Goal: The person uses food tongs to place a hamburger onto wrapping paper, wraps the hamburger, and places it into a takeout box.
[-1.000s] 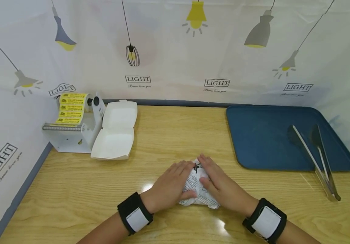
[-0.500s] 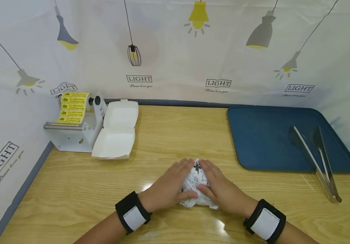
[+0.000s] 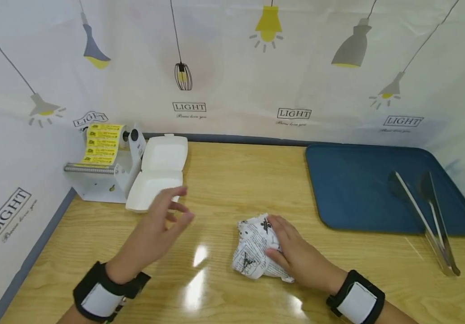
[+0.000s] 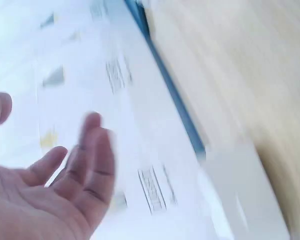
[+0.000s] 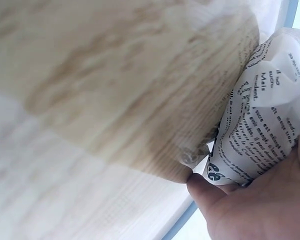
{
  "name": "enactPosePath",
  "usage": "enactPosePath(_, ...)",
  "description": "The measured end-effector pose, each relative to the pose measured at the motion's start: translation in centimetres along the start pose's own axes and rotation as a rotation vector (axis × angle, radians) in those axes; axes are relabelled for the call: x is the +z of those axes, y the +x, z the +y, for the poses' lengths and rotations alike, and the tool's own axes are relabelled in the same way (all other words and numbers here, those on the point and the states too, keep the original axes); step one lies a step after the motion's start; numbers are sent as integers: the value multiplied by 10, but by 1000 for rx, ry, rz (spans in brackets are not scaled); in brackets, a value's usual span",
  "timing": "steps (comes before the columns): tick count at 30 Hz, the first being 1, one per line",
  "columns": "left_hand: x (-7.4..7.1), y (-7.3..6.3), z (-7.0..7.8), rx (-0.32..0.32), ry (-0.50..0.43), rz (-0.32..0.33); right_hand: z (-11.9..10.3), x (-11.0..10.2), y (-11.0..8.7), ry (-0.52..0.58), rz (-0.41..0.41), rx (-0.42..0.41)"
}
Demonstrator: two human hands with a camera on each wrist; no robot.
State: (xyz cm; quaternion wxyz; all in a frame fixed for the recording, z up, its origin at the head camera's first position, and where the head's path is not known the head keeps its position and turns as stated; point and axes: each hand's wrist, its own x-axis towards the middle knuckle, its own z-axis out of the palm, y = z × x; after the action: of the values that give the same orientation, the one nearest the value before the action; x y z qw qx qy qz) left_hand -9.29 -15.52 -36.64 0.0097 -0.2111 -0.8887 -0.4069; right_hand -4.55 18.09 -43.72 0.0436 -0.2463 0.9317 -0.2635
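A package wrapped in white paper with black print (image 3: 250,249) sits on the wooden table in front of the person. My right hand (image 3: 297,254) holds it by its right side, thumb over the top and fingers along the far part. In the right wrist view the printed paper (image 5: 260,115) lies against the palm, with a fingertip at its lower end. What is inside the wrapper is hidden. My left hand (image 3: 155,229) is in the air to the left, fingers loosely bent and holding nothing. It overlaps the front of an open white clamshell box (image 3: 163,155) in the head view.
Beside the box at the back left stands a label dispenser (image 3: 99,182) with a roll of yellow labels (image 3: 102,144). A blue tray (image 3: 354,189) lies at the right, and metal tongs (image 3: 439,234) rest across its front edge. Printed cloth walls (image 3: 232,81) border the table (image 3: 232,180).
My left hand has let go of the package and moved left and away toward the clamshell box. The right hand stays on the package, whose left side is now uncovered.
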Motion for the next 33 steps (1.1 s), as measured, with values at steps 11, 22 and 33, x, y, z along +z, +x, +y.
enactPosePath(11,-100,-14,-116,-660,-142,427,0,1,1,21,0,-7)
enactPosePath(22,-102,3,-173,-632,-616,425,2,-1,-3,28,-17,13)
enactPosePath(33,-99,12,-177,-760,-435,457,2,-2,-3,47,-32,20)
